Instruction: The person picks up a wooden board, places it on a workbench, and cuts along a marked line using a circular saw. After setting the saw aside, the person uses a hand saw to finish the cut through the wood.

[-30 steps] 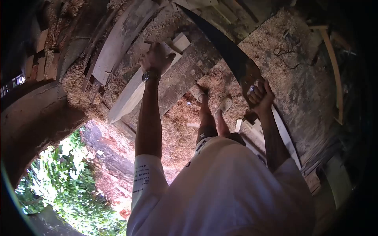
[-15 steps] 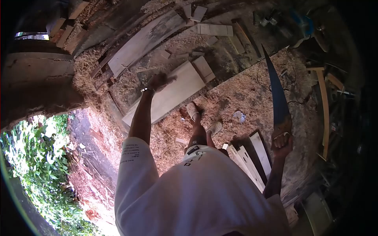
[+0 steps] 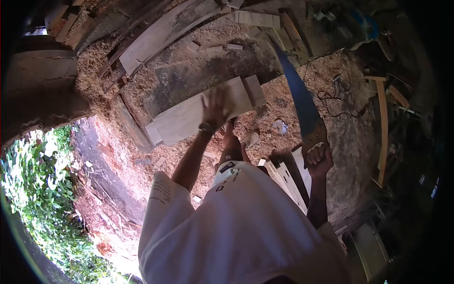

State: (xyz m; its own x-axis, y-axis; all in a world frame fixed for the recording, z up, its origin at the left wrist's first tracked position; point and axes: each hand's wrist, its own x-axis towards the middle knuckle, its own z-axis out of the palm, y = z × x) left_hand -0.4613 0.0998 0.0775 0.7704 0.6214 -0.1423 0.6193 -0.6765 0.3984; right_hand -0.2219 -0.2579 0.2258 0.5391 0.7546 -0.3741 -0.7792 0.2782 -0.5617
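My left hand (image 3: 216,110), fingers spread and slightly blurred, is over the pale wide board (image 3: 182,118); whether it touches the board is unclear. A shorter piece of wood (image 3: 255,91) lies at the board's right end. On the right, my right hand (image 3: 318,156) is wrapped round the wooden handle of a hand saw (image 3: 302,102), its long blade pointing up and to the left. The blade is held apart from the wide board.
A bench (image 3: 189,71) strewn with shavings and offcuts lies ahead. Long narrow boards (image 3: 288,182) lean below my right hand. Cables (image 3: 338,97) and a wooden frame (image 3: 382,128) are at the right. Crumpled white litter (image 3: 280,126) lies on the shavings.
The wide board has shifted closer to me and turned flatter. My left hand has moved right and down, its fingers now spread. My right hand has moved left with the saw, whose blade tilts more left.
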